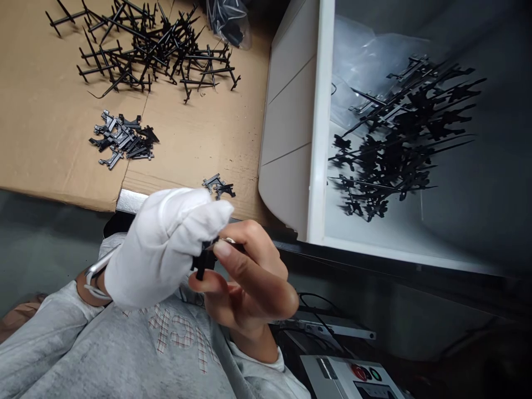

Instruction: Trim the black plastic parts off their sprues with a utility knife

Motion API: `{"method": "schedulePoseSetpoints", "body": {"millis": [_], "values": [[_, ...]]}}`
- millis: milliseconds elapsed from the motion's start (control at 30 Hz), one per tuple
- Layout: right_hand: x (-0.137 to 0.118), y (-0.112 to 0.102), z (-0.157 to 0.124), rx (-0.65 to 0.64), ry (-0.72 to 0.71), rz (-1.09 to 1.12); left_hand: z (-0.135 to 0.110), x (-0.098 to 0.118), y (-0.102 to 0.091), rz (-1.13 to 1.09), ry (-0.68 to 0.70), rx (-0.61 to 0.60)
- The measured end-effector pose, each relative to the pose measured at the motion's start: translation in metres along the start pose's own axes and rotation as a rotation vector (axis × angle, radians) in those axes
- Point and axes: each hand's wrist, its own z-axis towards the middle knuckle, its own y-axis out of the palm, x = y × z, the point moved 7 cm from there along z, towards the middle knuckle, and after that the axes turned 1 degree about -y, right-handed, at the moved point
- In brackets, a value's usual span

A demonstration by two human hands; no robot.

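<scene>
Black plastic makes the little piece (200,263) that sits between my two hands, in front of my tummy. My left hand (166,246), in a white glove (155,221), pinches it, and the tips of my right hand (253,269), which is bare, hold it too. Something thin and shiny (228,240) pokes out by my right hand, but I can't tell what it is. My glove hides part of the piece, so I can't tell how far this one has got.

A few small loose bits (225,190) lie close by on the desk (195,133). Farther off to the left is a bigger heap of loose bits (124,138), and I think those are done. Behind it is a big tangle of black sticks (166,47), which look like leftovers.

To my right stands a pale bin (321,122). Lots of black bits on sticks (374,160) lie inside, so I think there is plenty left to do. The bin's tall side stands between my hands and them. A crinkly clear bag (357,52) lies in there, and a see-through bag (228,25) sits at the back of the desk. A machine (346,377) with a red button (358,371) is down low on my right.
</scene>
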Motion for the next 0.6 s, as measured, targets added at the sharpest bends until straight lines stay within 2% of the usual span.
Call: {"method": "schedulePoseSetpoints", "body": {"millis": [167,267,433,600], "values": [[-0.004,0.002,0.002,0.027,-0.031,-0.043,0.002,0.001,-0.003,0.02,-0.007,0.019],[-0.004,0.003,0.002,0.018,-0.034,-0.033,0.0,-0.001,-0.004,0.042,0.044,0.022],[-0.001,0.001,0.0,0.002,-0.003,0.019,-0.002,0.006,-0.003,0.206,0.164,0.019],[-0.002,0.002,-0.001,0.004,-0.019,0.001,0.001,0.011,-0.003,0.28,0.171,0.026]]}}
